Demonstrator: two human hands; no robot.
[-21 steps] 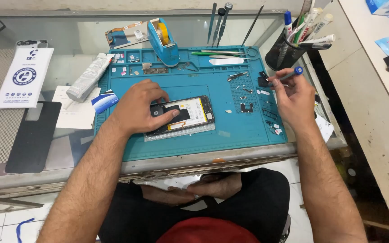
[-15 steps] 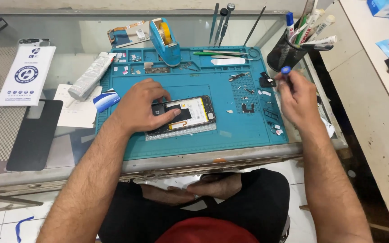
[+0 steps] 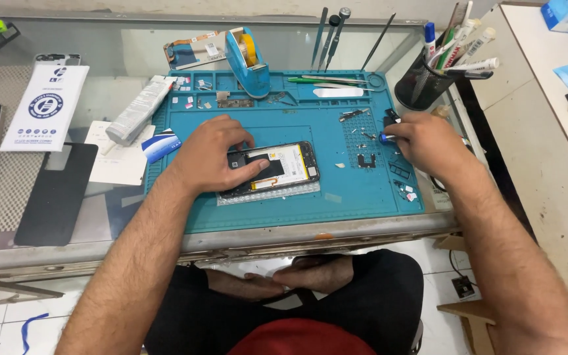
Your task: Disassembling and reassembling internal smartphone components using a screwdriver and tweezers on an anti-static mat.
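Left hand (image 3: 215,154) pins opened phone (image 3: 277,167); right hand (image 3: 428,141) perhaps grips screwdriver (image 3: 386,137).

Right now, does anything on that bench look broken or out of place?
The phone under the left hand lies open, back cover off, its insides showing. Small loose parts are scattered over the blue mat near the right hand, which grips a blue-tipped tool. Nothing looks spilled.

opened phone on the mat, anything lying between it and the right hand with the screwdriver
Only small loose parts on the blue mat lie between the opened phone and the right hand. Nothing tall stands there. The left hand rests on the phone's other end.
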